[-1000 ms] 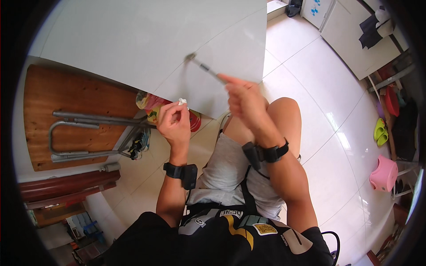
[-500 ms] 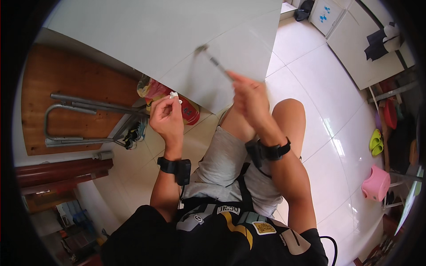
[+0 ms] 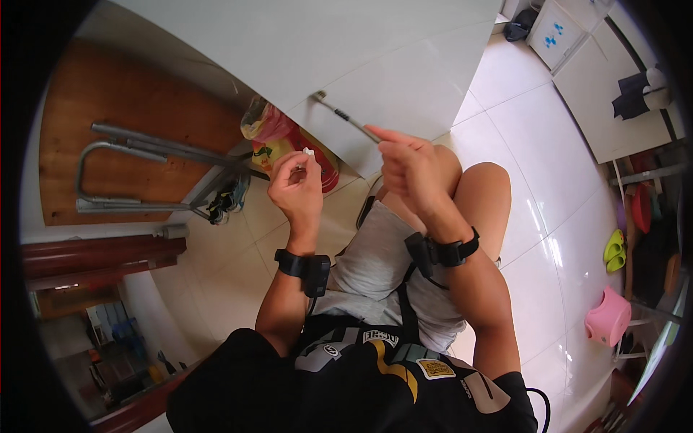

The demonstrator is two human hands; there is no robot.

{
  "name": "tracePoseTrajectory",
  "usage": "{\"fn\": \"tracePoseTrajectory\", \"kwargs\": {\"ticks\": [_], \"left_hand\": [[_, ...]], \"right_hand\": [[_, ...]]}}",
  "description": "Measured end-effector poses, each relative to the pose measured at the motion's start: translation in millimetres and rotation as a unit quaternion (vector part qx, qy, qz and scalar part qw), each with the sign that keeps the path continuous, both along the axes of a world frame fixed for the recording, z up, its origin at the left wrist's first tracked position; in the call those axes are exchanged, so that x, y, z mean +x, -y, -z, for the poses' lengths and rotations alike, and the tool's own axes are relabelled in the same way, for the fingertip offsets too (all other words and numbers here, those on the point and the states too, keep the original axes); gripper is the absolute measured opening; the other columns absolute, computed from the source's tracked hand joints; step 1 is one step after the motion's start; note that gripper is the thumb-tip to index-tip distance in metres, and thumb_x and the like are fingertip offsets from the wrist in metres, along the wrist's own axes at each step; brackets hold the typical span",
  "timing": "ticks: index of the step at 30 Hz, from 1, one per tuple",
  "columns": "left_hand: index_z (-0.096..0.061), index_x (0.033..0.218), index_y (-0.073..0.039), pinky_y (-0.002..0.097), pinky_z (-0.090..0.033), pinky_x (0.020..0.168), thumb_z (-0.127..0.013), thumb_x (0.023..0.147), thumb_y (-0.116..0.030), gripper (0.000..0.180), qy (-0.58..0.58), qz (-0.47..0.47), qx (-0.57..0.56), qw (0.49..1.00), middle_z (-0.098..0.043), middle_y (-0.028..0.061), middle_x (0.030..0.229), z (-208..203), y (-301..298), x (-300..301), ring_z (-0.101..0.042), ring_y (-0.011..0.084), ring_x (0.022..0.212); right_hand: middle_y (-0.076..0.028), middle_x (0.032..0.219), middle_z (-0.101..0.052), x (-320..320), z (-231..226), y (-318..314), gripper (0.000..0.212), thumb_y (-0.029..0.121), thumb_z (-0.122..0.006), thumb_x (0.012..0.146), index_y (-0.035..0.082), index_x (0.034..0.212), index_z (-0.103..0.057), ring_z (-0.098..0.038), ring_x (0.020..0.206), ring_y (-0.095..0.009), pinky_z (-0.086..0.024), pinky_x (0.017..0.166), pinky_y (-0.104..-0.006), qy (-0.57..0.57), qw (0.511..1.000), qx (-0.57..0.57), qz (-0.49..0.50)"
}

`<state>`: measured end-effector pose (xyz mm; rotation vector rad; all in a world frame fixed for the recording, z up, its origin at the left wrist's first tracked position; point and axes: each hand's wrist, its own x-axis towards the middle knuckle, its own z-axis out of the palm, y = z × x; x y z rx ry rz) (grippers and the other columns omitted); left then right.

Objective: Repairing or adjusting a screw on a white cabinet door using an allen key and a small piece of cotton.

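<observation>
My right hand (image 3: pixel 413 173) grips the handle end of a slim toothbrush (image 3: pixel 346 117), forefinger stretched along it. The brush's small dark head rests against the glossy white panel (image 3: pixel 404 50), near a thin seam line. Lower and to the left, my left hand (image 3: pixel 297 189) pinches a small crumpled white piece (image 3: pixel 310 151), which looks like tissue. Most of that piece is hidden by the fingers.
Red and yellow bags (image 3: pixel 321 162) stand under the panel's edge behind my left hand. Left of them, a folded metal-framed wooden table (image 3: pixel 123 166) leans beside shoes (image 3: pixel 229 200). A pink stool (image 3: pixel 608 317) and green slippers (image 3: pixel 614 251) are at right.
The toothbrush head has moved slightly down and left relative to the picture, and its blur is gone. The view has shifted; both hands keep their holds.
</observation>
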<state>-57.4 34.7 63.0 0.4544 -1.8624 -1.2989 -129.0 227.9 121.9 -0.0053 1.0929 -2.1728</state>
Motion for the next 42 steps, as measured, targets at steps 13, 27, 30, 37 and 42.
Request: {"fn": "tracePoseTrajectory", "kwargs": {"ticks": [13,27,30,37,42], "left_hand": [[-0.069,0.093,0.001,0.0242,-0.054,0.069,-0.070,0.083,0.009,0.012,0.008,0.000,-0.053,0.999,-0.065,0.0046,0.107,-17,1,5,-0.064,0.0116,0.083],[-0.069,0.090,0.000,0.0265,-0.055,0.065,-0.071,0.079,0.010,0.015,-0.044,0.025,-0.249,0.967,-0.066,0.0068,0.101,-39,-10,-12,-0.064,0.0160,0.079],[-0.069,0.091,0.001,0.0270,-0.056,0.064,-0.071,0.079,0.010,0.015,-0.056,0.037,-0.296,0.953,-0.066,0.0075,0.099,-47,-15,-10,-0.065,0.0172,0.080],[-0.070,0.089,-0.002,0.0280,-0.056,0.060,-0.072,0.077,0.012,0.018,-0.045,0.008,-0.301,0.952,-0.067,0.0077,0.099,-42,-9,-9,-0.066,0.0191,0.081],[-0.071,0.088,0.000,0.0290,-0.058,0.064,-0.074,0.078,0.011,0.016,-0.118,-0.013,-0.310,0.943,-0.070,0.0092,0.099,-76,-2,-29,-0.069,0.0194,0.080]], "right_hand": [[0.011,0.061,-0.030,-13,7,-19,0.040,0.012,-0.054,0.098,0.000,0.137,-0.060,-0.028,0.048,-0.001,-0.023,0.041,-0.0202,0.014,0.998,-0.024,0.065],[0.010,0.063,-0.031,2,8,-1,0.040,0.015,-0.056,0.101,0.002,0.139,-0.059,-0.029,0.048,-0.003,-0.025,0.043,-0.0210,-0.041,0.997,-0.014,0.057],[0.011,0.063,-0.031,-12,14,-12,0.041,0.012,-0.055,0.101,0.002,0.141,-0.058,-0.028,0.048,-0.003,-0.025,0.043,-0.0207,-0.053,0.996,-0.028,0.068],[0.009,0.061,-0.039,12,30,26,0.034,0.010,-0.053,0.102,0.001,0.132,-0.066,-0.033,0.047,-0.004,-0.026,0.042,-0.0238,-0.234,0.970,0.017,0.055],[0.010,0.061,-0.035,-19,11,-15,0.036,0.010,-0.054,0.101,-0.002,0.135,-0.062,-0.029,0.047,-0.003,-0.024,0.042,-0.0220,-0.093,0.984,-0.020,0.150]]}}
